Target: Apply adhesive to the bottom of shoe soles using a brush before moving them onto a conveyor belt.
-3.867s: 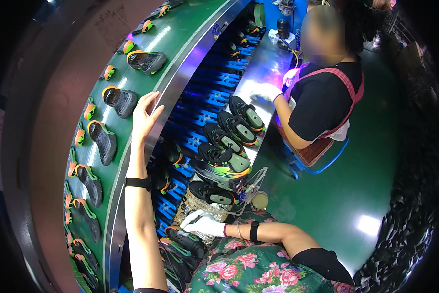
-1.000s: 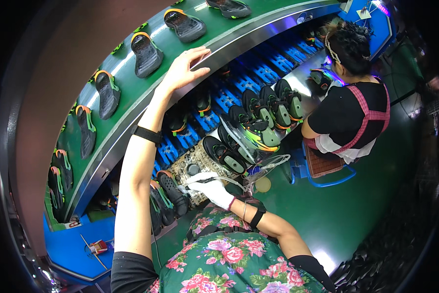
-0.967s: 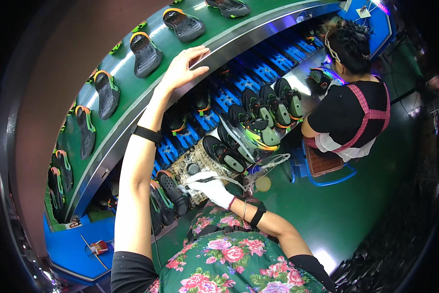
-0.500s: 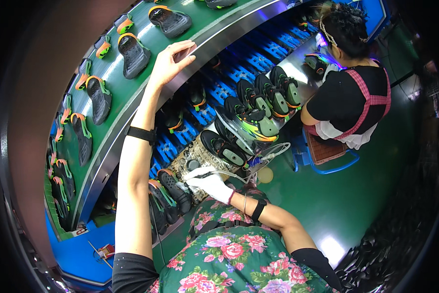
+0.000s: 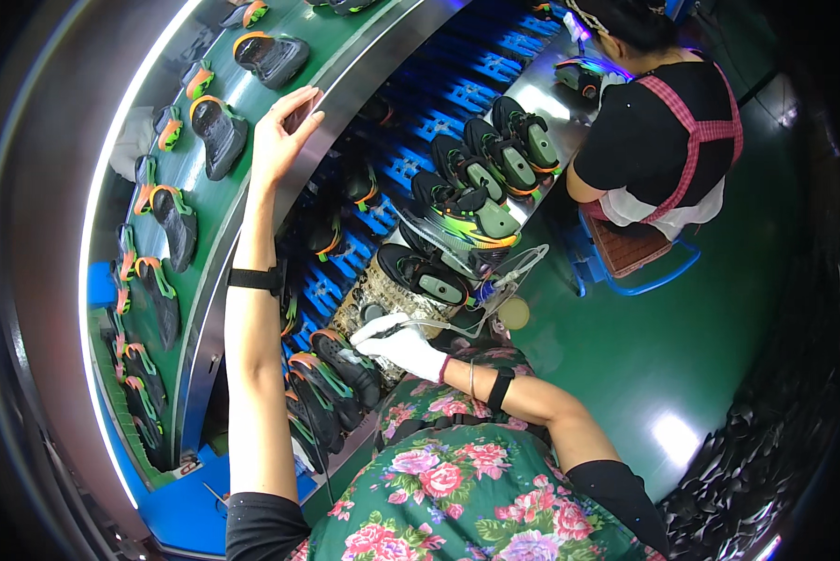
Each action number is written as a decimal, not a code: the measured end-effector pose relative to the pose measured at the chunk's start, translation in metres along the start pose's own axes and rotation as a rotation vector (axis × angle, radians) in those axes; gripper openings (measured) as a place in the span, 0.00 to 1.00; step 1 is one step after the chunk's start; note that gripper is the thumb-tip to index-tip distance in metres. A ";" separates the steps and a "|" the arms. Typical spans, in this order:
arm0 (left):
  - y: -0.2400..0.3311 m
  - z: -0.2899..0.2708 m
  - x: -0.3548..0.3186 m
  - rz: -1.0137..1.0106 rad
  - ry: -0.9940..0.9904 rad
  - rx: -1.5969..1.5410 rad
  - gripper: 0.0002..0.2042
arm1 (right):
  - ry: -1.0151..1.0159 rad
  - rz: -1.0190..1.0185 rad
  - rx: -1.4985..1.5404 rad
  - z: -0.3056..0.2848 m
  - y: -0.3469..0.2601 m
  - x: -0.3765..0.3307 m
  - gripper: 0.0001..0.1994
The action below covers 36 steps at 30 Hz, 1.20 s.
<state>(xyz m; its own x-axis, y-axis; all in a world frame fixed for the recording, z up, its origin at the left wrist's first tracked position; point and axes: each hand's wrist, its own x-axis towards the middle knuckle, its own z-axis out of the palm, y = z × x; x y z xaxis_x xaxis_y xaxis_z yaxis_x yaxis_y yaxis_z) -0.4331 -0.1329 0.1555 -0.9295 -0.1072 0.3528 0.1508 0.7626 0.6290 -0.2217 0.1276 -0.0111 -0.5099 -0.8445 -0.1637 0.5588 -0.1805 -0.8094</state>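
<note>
My bare left hand [image 5: 285, 133] reaches up to the metal rim of the green conveyor belt [image 5: 289, 21]. Its fingers are stretched out with the thumb apart, and they hold nothing. Closest to it on the belt lies a black shoe bottom [image 5: 219, 140] with an orange and green edge. A white glove covers my right hand [image 5: 403, 350], which is closed around a thin pen-like tool [image 5: 389, 329] with a clear tube trailing right. Just left of the glove stand black perforated shoe pieces [image 5: 345, 363]. Beyond it, a black sneaker [image 5: 424, 276] lies on its side.
Several sneakers [image 5: 481, 224] line the bench. Blue slatted racks [image 5: 410, 168] run between bench and conveyor. A person [image 5: 663, 140] in a checked apron sits at the right on a blue-framed stool [image 5: 625, 252]. A pale round container [image 5: 514, 313] stands beyond my right wrist.
The view has shifted, so the conveyor sits farther left. My left hand has moved left and a little nearer the shoe bottom. My right hand stays by the bench with the tool.
</note>
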 end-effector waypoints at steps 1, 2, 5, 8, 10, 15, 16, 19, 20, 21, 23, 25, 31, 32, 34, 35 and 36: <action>0.001 0.000 0.000 0.004 -0.007 0.003 0.20 | 0.003 -0.005 0.006 0.000 -0.003 0.000 0.08; 0.001 -0.001 0.000 0.004 -0.005 0.018 0.20 | 0.003 -0.004 0.009 0.000 -0.006 -0.001 0.08; 0.002 0.000 0.000 0.011 -0.004 0.029 0.20 | -0.002 0.014 0.031 -0.002 -0.008 -0.001 0.08; -0.001 -0.002 -0.002 0.001 0.006 -0.015 0.19 | -0.019 0.047 0.037 -0.001 -0.012 -0.002 0.08; 0.000 -0.001 -0.001 -0.003 0.013 -0.028 0.19 | -0.025 0.064 0.022 -0.001 -0.015 -0.002 0.08; -0.002 -0.001 0.005 -0.140 -0.004 -0.128 0.21 | -0.043 0.006 0.022 -0.003 -0.013 -0.001 0.08; 0.002 0.003 0.009 -0.122 0.009 -0.179 0.23 | -0.020 -0.002 0.042 -0.003 -0.011 -0.001 0.08; 0.011 0.023 0.031 -0.045 0.061 -0.138 0.29 | -0.023 0.039 0.036 -0.009 -0.006 0.002 0.09; 0.015 0.030 0.042 -0.036 0.096 -0.087 0.32 | -0.016 0.038 0.024 -0.009 -0.005 0.002 0.09; 0.019 0.040 0.053 -0.025 0.130 -0.038 0.36 | -0.007 0.037 0.012 -0.011 -0.004 0.002 0.09; 0.027 0.058 0.079 -0.082 0.158 -0.074 0.47 | -0.017 0.061 0.013 -0.016 -0.015 -0.001 0.09; 0.029 0.073 0.110 -0.231 0.234 -0.146 0.53 | -0.002 -0.002 0.070 -0.019 -0.005 0.000 0.10; 0.020 0.101 0.186 -0.531 0.465 -1.127 0.57 | 0.051 0.018 0.022 -0.030 -0.007 -0.002 0.09; 0.020 0.108 0.193 -0.604 0.529 -1.212 0.46 | 0.066 0.031 0.000 -0.033 -0.001 -0.002 0.09; 0.011 0.107 0.202 -0.585 0.438 -1.315 0.37 | 0.073 0.058 0.011 -0.040 -0.009 -0.003 0.10; 0.004 0.105 0.206 -0.568 0.352 -1.415 0.28 | 0.070 0.050 -0.026 -0.043 -0.009 -0.002 0.10; -0.002 0.108 0.210 -0.599 0.390 -1.455 0.21 | 0.074 0.029 -0.030 -0.045 -0.013 -0.002 0.10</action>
<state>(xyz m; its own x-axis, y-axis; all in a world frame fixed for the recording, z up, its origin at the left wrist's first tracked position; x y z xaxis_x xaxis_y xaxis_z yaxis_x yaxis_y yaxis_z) -0.6652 -0.0879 0.1537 -0.8658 -0.4711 -0.1685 0.2030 -0.6385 0.7423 -0.2567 0.1544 -0.0258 -0.5411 -0.8095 -0.2279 0.5551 -0.1402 -0.8199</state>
